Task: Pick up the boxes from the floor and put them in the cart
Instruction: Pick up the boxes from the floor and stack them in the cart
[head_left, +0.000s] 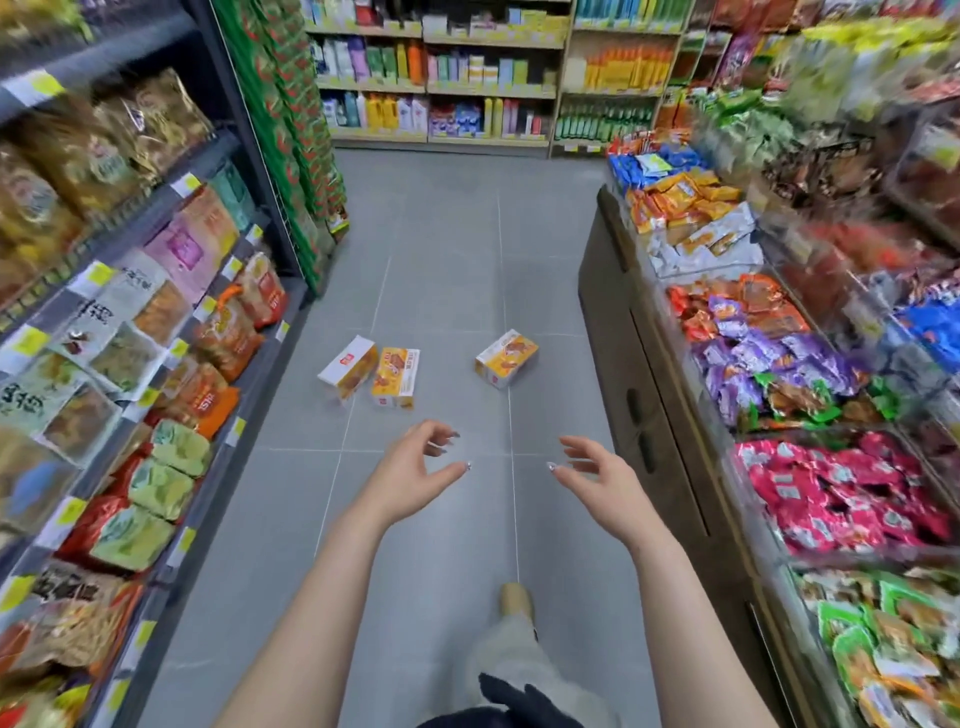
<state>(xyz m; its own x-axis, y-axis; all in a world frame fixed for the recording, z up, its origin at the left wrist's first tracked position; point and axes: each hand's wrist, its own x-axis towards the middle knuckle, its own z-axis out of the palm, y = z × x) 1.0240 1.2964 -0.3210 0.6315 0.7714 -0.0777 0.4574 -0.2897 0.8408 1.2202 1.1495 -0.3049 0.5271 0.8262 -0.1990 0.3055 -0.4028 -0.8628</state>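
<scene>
Three yellow-and-white boxes lie on the grey tiled floor of a shop aisle ahead of me. One box (349, 368) leans against a second box (396, 378) on the left, and a third box (506, 358) lies apart to the right. My left hand (415, 470) and my right hand (597, 475) reach forward over the floor, short of the boxes, fingers loosely curved and holding nothing. No cart shows in the view.
Shelves of snack bags (156, 364) line the left side. A low counter with bins of wrapped snacks (779, 364) runs along the right. More shelves (441, 78) close the aisle's far end. My leg and shoe (515, 597) stand on the floor below my arms.
</scene>
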